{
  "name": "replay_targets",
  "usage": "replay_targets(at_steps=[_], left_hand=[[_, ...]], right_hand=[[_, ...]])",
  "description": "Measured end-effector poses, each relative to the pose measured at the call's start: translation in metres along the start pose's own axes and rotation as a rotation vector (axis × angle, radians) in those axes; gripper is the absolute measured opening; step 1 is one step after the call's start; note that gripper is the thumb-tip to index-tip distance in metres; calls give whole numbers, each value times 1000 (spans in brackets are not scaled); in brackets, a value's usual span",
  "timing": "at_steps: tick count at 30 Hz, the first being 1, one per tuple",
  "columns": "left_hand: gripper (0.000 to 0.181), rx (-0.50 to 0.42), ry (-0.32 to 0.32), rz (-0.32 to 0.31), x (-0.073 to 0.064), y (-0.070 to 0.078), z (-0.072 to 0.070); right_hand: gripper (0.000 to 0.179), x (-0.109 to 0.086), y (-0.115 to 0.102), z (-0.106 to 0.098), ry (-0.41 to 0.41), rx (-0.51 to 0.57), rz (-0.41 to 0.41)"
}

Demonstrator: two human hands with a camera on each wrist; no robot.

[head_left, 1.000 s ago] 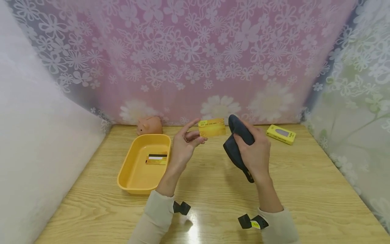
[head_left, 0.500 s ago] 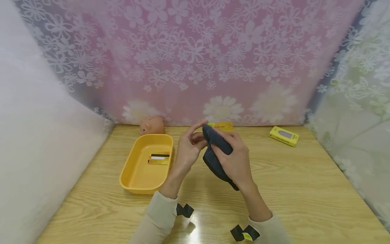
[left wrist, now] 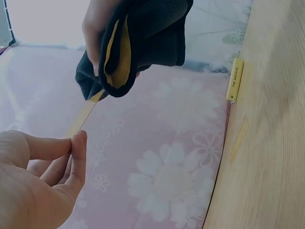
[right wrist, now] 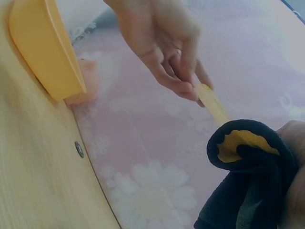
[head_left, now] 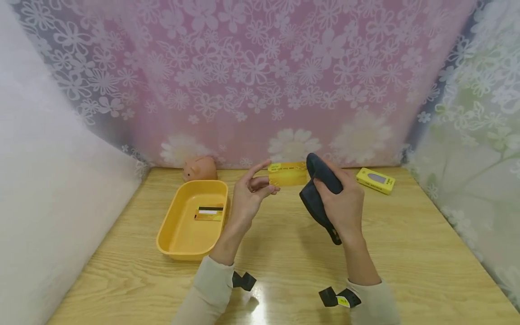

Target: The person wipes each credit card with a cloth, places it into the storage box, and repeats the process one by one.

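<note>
My left hand [head_left: 248,201] pinches a yellow bank card [head_left: 287,175] by its left edge, above the table, printed numbers facing me. My right hand [head_left: 347,198] grips a bunched dark navy cloth [head_left: 318,203] just right of the card. The cloth's upper part meets or overlaps the card's right end. Both wrist views show yellow on the folded cloth's inner side. In the left wrist view the far end of the card [left wrist: 86,114] runs up to the cloth [left wrist: 157,38]. The right wrist view shows the card [right wrist: 214,106] between fingertips and cloth.
A yellow tray [head_left: 164,239] stands left of my left hand, with another bank card [head_left: 209,214] lying in it, dark stripe up. Behind it sits a pink piggy bank [head_left: 201,169]. At the back right lies a small yellow box [head_left: 375,180]. A floral curtain [head_left: 252,90] hangs behind the table.
My right hand moved left with the cloth, covering much of the card, then came back right. Most of the card shows again. My left hand keeps its pinch on it.
</note>
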State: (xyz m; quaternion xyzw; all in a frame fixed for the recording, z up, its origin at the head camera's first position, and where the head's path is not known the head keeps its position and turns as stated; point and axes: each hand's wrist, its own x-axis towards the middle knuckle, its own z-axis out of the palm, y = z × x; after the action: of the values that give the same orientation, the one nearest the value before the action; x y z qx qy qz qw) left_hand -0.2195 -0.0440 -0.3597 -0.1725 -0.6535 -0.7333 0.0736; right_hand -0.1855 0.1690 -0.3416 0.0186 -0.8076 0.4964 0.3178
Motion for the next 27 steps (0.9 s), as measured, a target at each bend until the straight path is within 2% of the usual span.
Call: replay_targets(at_steps=[7,14,18,23,27], left_hand=[[58,-17,19,0,0,-1,-2],[58,-45,53,7,1,0,-2],[57,-73,70,-5,1,-2,-1],[32,-74,93,-16,0,-1,0],[13,-63,76,29,0,-1,-1]], right_hand=[[50,3,2,-6,15,17,3],[50,3,-2,-6,-18,115,-15],[51,1,-4,-6,-27,137,-2],[51,2,-5,-7,-38,150,12],[50,1,-5,-7,-43,155,16]])
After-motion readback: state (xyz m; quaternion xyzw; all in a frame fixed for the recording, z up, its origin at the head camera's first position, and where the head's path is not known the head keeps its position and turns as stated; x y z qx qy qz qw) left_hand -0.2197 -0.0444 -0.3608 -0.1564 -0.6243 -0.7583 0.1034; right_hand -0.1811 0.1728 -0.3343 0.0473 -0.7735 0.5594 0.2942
